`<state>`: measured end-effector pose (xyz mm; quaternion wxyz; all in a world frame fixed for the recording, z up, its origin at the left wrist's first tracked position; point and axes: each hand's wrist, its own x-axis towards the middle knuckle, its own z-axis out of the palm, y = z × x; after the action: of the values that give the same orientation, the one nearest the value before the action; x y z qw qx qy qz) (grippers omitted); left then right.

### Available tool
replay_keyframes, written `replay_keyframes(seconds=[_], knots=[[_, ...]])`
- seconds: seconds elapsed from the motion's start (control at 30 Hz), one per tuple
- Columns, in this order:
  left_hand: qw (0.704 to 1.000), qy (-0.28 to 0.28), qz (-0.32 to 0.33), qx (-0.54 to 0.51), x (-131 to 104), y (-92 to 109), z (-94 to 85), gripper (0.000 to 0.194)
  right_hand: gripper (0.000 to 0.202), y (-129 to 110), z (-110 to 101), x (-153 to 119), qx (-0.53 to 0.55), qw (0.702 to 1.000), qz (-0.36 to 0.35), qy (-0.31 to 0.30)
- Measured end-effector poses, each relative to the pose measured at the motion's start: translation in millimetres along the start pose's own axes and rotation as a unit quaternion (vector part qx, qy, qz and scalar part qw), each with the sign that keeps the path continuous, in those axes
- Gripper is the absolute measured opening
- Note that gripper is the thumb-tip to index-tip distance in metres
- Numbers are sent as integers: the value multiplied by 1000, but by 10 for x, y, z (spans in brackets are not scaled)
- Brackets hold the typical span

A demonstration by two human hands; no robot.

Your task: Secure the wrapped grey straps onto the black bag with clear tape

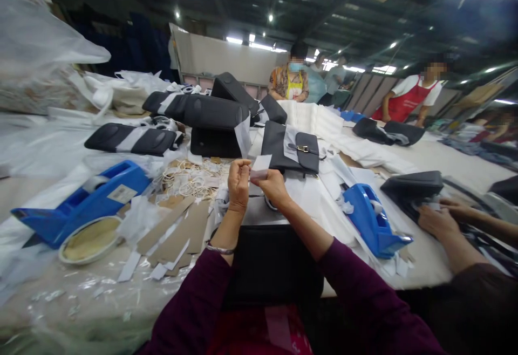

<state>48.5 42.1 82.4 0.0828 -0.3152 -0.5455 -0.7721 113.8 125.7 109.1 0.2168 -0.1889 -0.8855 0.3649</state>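
A small white paper piece point(263, 163) is pinched by my right hand point(274, 186), thumb and fingers closed on its lower edge. My left hand point(238, 185) is closed at the paper's left edge; whatever lies between its fingertips is too small to make out. Below my forearms, close to my body, lies a black bag point(279, 263) with its flat side up. Just beyond my hands rests another black bag, a buckled one point(271, 144), with white tissue under its metal buckle point(302, 149).
Blue tape dispensers stand at left point(121, 182) and right point(366, 214). Near the left one are a round tape roll point(91, 240), cardboard strips point(182, 233) and tangled cream strings point(194, 179). More black bags point(216, 111) are piled behind. A co-worker's hands point(441, 217) handle a black bag at right.
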Motion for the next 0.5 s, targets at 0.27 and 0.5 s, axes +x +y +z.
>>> replay_keyframes(seconds=[0.27, 0.5], knots=[[961, -116, -234, -91, -15, -238, 22, 36, 21, -16, -273, -757, 15, 970, -244, -9], [894, -334, -89, 287, -82, -301, 70, 28, 29, 22, -215, -1266, -191, 911, -358, -76]])
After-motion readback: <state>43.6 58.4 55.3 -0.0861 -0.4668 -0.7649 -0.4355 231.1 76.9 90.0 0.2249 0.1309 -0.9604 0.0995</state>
